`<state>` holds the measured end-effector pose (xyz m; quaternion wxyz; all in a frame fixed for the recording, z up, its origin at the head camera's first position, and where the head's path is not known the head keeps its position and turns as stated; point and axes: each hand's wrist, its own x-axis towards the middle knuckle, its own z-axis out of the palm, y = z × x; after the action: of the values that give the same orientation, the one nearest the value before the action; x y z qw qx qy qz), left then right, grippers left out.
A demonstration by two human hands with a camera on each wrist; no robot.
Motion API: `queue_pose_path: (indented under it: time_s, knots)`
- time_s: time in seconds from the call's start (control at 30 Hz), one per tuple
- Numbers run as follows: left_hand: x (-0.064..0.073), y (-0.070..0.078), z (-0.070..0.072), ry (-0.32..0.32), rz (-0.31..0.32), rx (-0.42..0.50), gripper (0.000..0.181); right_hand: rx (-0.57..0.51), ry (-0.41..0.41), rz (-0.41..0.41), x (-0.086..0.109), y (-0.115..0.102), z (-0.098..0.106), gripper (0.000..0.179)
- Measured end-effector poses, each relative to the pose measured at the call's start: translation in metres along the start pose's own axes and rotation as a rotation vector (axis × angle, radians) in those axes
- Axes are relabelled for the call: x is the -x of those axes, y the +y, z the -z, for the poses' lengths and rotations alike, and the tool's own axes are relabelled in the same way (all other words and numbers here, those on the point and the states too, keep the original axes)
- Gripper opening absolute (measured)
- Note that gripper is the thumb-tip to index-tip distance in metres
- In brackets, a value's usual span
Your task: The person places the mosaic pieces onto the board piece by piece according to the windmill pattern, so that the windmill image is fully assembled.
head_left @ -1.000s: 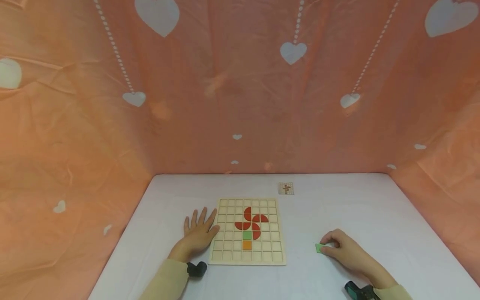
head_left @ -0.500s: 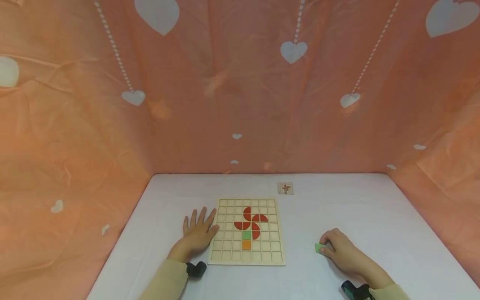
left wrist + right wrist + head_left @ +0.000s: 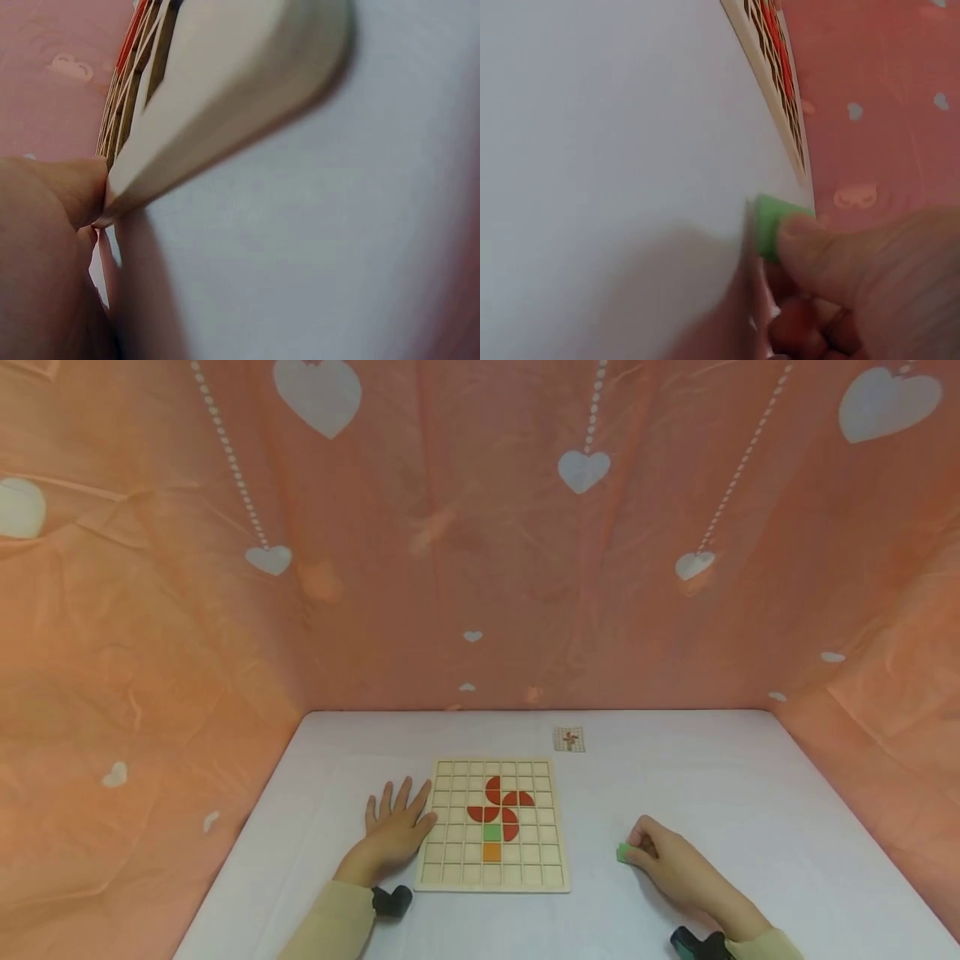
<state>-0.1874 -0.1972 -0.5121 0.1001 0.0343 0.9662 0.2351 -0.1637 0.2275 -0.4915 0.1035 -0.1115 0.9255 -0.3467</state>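
Note:
My right hand pinches a small green tile between thumb and fingers, to the right of a wooden grid board. In the right wrist view the green tile looks like a flat block, partly covered by the thumb. My left hand lies with fingers spread on the table at the board's left edge, its thumb touching that edge. Several red quarter-circle tiles form a pinwheel in the grid. Below them sit a green square tile and an orange square tile.
A small card with a printed pinwheel pattern lies behind the board, to its right. The white table ends at an orange curtain with pale hearts at the back and sides.
The right hand has shifted slightly left with the green tile, toward the board. My left hand and the board stay in place; the head view has tilted a little.

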Motion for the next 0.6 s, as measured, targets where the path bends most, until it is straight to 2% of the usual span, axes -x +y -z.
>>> queue_pose_path:
  time_s: [0.13,0.23,0.47,0.6]
  knots:
    - [0.000,0.000,0.000,-0.006,0.005,-0.002,0.062,-0.029,0.027,-0.016,-0.007,-0.015,-0.011,0.016]
    - [0.000,-0.002,0.000,-0.009,0.008,-0.003,0.062,-0.048,0.026,0.007,-0.013,-0.029,-0.022,0.015]
    - [-0.003,-0.004,-0.002,-0.002,0.001,-0.015,0.062,-0.082,-0.030,0.145,-0.023,-0.057,-0.046,0.011]
    - [-0.004,-0.004,-0.003,-0.001,0.000,-0.014,0.062,-0.119,-0.054,0.197,-0.027,-0.070,-0.057,0.010]
